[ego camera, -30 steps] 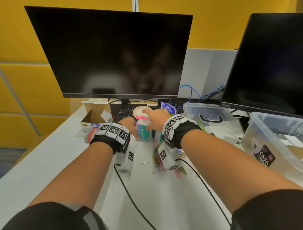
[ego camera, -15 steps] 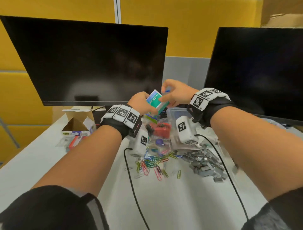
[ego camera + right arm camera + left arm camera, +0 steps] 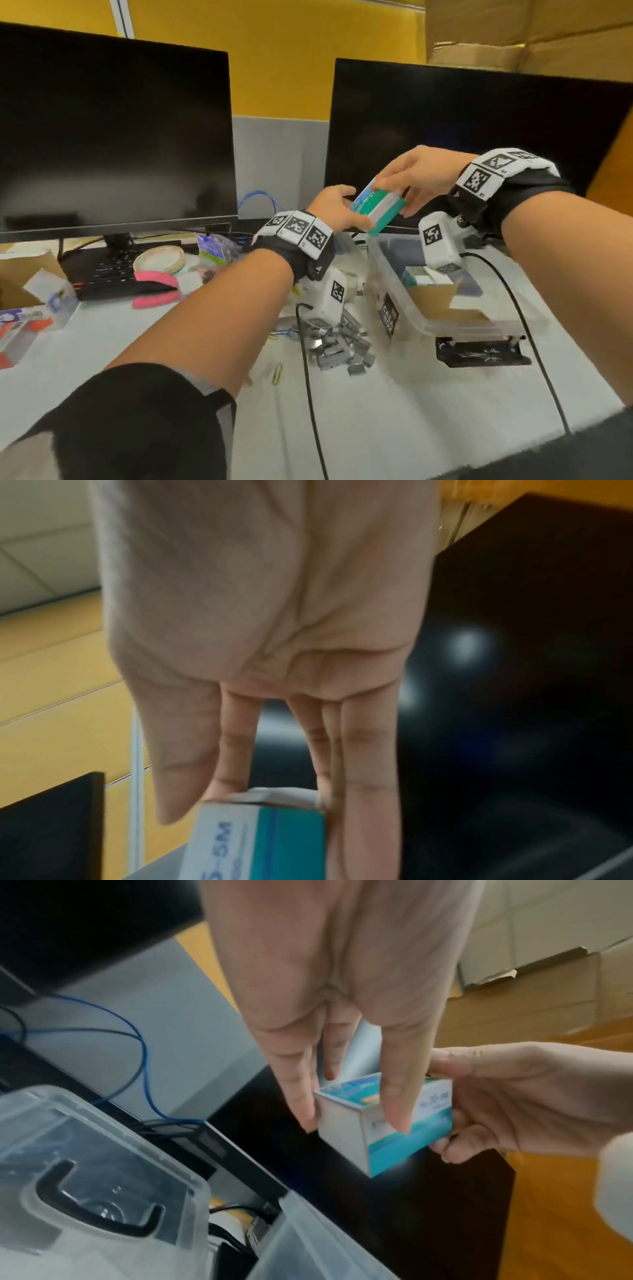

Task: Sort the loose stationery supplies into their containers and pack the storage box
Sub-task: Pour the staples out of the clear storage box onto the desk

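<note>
Both hands hold a small teal and white staple box in the air, above the far end of the clear storage box. My left hand pinches its left end between thumb and fingers. My right hand grips its right end from above and below. The same staple box shows in the left wrist view, and in the right wrist view the staple box sits under my right fingers. Loose staple strips lie heaped on the table.
Two dark monitors stand behind. A keyboard, tape roll, pink items and an open cardboard box lie at the left. A clear lid, a black clip, paper clips and wrist cables are on the table.
Both hands lifted the staple box off the table and carried it up and right, over the clear storage box. The head view swung right.
</note>
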Demonstrator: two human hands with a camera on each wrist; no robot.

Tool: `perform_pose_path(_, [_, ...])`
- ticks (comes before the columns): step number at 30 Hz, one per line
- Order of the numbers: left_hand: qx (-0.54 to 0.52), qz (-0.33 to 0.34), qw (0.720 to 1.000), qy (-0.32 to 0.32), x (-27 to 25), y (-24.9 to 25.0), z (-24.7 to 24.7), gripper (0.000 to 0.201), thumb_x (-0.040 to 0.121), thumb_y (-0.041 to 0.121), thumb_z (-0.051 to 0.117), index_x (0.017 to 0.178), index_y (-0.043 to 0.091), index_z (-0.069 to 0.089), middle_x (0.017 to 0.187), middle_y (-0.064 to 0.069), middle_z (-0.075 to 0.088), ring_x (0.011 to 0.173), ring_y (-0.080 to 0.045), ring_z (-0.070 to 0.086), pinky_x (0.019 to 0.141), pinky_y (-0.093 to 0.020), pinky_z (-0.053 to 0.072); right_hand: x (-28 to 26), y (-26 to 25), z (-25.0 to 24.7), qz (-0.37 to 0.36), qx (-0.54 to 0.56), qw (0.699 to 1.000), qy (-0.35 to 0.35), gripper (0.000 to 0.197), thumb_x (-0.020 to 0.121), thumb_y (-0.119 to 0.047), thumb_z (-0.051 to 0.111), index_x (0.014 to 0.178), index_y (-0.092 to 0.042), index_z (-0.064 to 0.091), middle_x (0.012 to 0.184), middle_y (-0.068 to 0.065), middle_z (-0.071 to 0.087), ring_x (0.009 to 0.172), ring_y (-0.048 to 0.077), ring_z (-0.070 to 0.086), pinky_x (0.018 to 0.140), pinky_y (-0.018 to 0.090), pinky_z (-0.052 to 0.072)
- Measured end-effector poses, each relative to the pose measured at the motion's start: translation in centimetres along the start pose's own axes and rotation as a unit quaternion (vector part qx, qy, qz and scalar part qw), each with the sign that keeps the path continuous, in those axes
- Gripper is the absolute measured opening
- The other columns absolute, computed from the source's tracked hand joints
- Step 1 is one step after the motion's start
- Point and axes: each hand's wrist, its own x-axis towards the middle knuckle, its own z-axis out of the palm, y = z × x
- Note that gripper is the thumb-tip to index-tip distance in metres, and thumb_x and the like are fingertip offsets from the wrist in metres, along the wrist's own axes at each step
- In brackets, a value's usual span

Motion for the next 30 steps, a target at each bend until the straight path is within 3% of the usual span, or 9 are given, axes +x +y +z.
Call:
perform_pose_path(3, [0.014, -0.017, 0.999, -0.046, 0.7, 0.3, 2.8, 0.079, 0.081, 0.021, 0.072, 0.146, 0.013, 0.028, 0.145, -0.008, 0.041, 0.128, -0.021, 0.046, 0.104, -0.034, 0.041, -0.4, 2.5, -1.6, 0.053, -0.027, 0.998, 0.016, 0.019, 0.087, -0.030, 0.065, 0.102, -0.021, 0.070, 0.095, 0.006, 0.071, 0.087, 0.021, 0.071, 0.069, 0.037, 0.060])
perform_pose_path(7, [0.165, -0.029, 0.978, -0.127, 1.0, -0.5, 5.9, 0.064, 0.094, 0.033, 0.054, 0.148, 0.016, 0.025, 0.155, -0.006, 0.026, 0.138, -0.023, 0.032, 0.110, -0.037, 0.030, -0.4, 5.4, -1.7, 0.104, -0.056, 0.993, -0.016, 0.018, 0.083, -0.028, 0.069, 0.097, -0.018, 0.072, 0.093, 0.004, 0.072, 0.085, 0.022, 0.071, 0.062, 0.031, 0.058])
perform_pose_path(10, [0.216, -0.023, 0.962, -0.167, 0.9, -0.5, 6.6, 0.051, 0.099, 0.035, 0.040, 0.145, 0.015, 0.032, 0.158, -0.006, 0.013, 0.142, -0.025, 0.024, 0.113, -0.039, 0.023, 0.2, 6.6, -0.5, 0.117, -0.063, 0.990, -0.045, 0.015, 0.083, -0.026, 0.070, 0.093, -0.016, 0.073, 0.091, 0.004, 0.072, 0.083, 0.021, 0.071, 0.061, 0.030, 0.058])
perform_pose_path(14, [0.221, -0.011, 0.957, -0.187, 0.6, -0.1, 6.4, 0.048, 0.101, 0.031, 0.036, 0.145, 0.013, 0.032, 0.158, -0.008, 0.013, 0.142, -0.025, 0.023, 0.113, -0.038, 0.021, 1.4, 7.4, 1.2, 0.102, -0.090, 0.987, -0.087, 0.011, 0.085, -0.021, 0.067, 0.093, -0.018, 0.074, 0.097, 0.004, 0.071, 0.085, 0.021, 0.071, 0.072, 0.035, 0.059])
perform_pose_path(17, [0.237, -0.006, 0.952, -0.196, 0.4, -0.2, 6.3, 0.051, 0.102, 0.031, 0.033, 0.148, 0.012, 0.024, 0.159, -0.008, 0.004, 0.145, -0.026, 0.012, 0.115, -0.038, 0.015, 2.0, 7.7, 2.3, 0.081, -0.138, 0.982, -0.102, 0.011, 0.086, -0.025, 0.066, 0.094, -0.023, 0.073, 0.095, 0.002, 0.071, 0.085, 0.020, 0.070, 0.080, 0.036, 0.058])
perform_pose_path(20, [0.249, -0.006, 0.948, -0.200, 0.3, -0.3, 6.2, 0.051, 0.102, 0.031, 0.032, 0.148, 0.011, 0.023, 0.159, -0.008, 0.002, 0.145, -0.026, 0.011, 0.116, -0.038, 0.014, 2.3, 8.1, 3.5, 0.069, -0.216, 0.969, -0.097, 0.013, 0.085, -0.030, 0.066, 0.096, -0.031, 0.072, 0.084, -0.003, 0.069, 0.075, 0.017, 0.067, 0.078, 0.033, 0.058])
perform_pose_path(24, [0.254, -0.011, 0.946, -0.201, 0.4, -0.3, 6.3, 0.051, 0.102, 0.031, 0.030, 0.149, 0.012, 0.021, 0.159, -0.007, 0.001, 0.145, -0.025, 0.011, 0.116, -0.037, 0.013, 2.4, 8.5, 4.8, 0.059, -0.276, 0.951, -0.125, 0.021, 0.086, -0.032, 0.065, 0.105, -0.029, 0.071, 0.064, -0.008, 0.060, 0.060, 0.010, 0.055, 0.064, 0.023, 0.050])
perform_pose_path(30, [0.253, -0.009, 0.945, -0.206, 0.2, -0.2, 6.1, 0.048, 0.102, 0.029, 0.031, 0.146, 0.010, 0.026, 0.159, -0.007, 0.008, 0.143, -0.024, 0.017, 0.113, -0.034, 0.018, 3.3, 8.8, 6.9, 0.053, -0.366, 0.918, -0.144, 0.031, 0.089, -0.033, 0.059, 0.118, -0.024, 0.065, 0.074, -0.010, 0.053, 0.064, 0.008, 0.047, 0.061, 0.018, 0.038])
